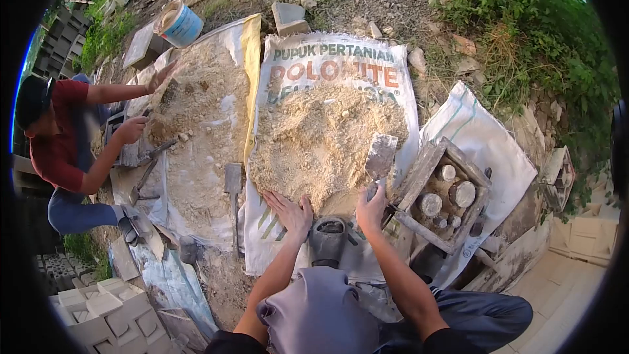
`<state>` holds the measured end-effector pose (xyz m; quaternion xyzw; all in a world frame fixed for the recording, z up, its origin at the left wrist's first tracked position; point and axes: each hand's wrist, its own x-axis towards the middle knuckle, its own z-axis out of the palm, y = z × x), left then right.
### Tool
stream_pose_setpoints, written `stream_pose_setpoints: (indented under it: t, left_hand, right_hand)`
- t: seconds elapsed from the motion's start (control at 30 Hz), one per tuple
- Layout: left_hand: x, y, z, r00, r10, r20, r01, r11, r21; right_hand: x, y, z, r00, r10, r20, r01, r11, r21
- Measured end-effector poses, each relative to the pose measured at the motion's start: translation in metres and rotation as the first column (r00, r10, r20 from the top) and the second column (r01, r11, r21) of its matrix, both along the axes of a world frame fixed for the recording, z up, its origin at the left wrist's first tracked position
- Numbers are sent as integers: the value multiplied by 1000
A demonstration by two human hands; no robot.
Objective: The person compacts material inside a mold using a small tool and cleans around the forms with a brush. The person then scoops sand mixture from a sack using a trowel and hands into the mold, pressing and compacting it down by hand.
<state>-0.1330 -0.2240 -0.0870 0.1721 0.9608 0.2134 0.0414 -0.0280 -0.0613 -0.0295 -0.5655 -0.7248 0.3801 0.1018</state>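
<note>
A pile of pale, crumbly sand-like material (308, 137) lies on a printed white sack (334, 49) in front of me. My left hand (290, 215) rests at the pile's near edge, palm down with the fingers stretched out. My right hand (371, 208) grips the handle of a trowel (381, 156), whose dusty, squarish blade lies over the pile's right side. Just right of that hand stands a wooden box mould (419, 174) with several round, powder-coated cylinders (462, 193) inside. Between my hands sits a dark grey object (327, 239), perhaps a boot.
On the left a co-worker in a red shirt (62, 128) works at a second pile (203, 105). A flat long-handled tool (232, 180) lies between the piles. A white-blue bucket (181, 24) stands behind; another white sack (485, 134) lies right. Pale blocks (111, 314) are stacked lower left.
</note>
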Motion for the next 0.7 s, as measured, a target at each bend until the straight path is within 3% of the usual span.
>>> stream_pose_setpoints:
  t: [0.07, 0.1, 0.17, 0.2, 0.27, 0.3, 0.33, 0.4, 0.43, 0.5, 0.63, 0.7]
  left_hand:
    - [-6, 18, 0, 982, 188, 5, -188, 979, 73]
    - [-10, 23, -1, 980, 201, 7, -201, 978, 59]
    - [-21, 28, -1, 969, 212, 124, -238, 937, 255]
    - [-29, 25, -3, 967, 220, 125, -245, 938, 246]
    - [-49, 8, -2, 969, 245, -36, -223, 926, 305]
    - [-62, 5, 17, 919, 380, -107, -361, 919, 158]
    - [-76, -2, 17, 920, 377, -110, -359, 921, 152]
    - [-97, -16, 21, 821, 550, -153, -569, 808, -153]
    - [-102, -21, 26, 821, 549, -160, -570, 809, -147]
    - [-111, -30, 37, 939, 342, -30, -338, 907, -251]
    - [-127, -40, 54, 954, 272, 127, -255, 957, -135]
    - [-130, -40, 56, 968, 204, 148, -186, 974, -126]
  right_hand:
    - [1, -8, -4, 995, -58, -79, 61, 997, 37]
    - [-3, -13, 5, 992, -103, -72, 101, 994, -33]
    - [-4, -17, 1, 994, -82, -68, 76, 994, -77]
    - [-4, -17, -1, 995, -68, -71, 61, 993, -102]
    - [-8, -14, -1, 994, -47, -94, 40, 996, -80]
    - [-12, -11, -2, 992, -36, -124, 30, 998, -46]
    - [-14, -8, -5, 991, -39, -124, 33, 998, -53]
    - [-18, 2, -8, 984, -22, -179, 14, 999, -47]
    - [-21, 5, -6, 982, -23, -188, 14, 999, -47]
    - [-27, 10, -1, 987, 15, -158, -19, 1000, -20]
    - [-28, 14, 5, 969, 21, -247, -43, 996, -84]
    - [-25, 13, 8, 976, 52, -210, -73, 993, -93]
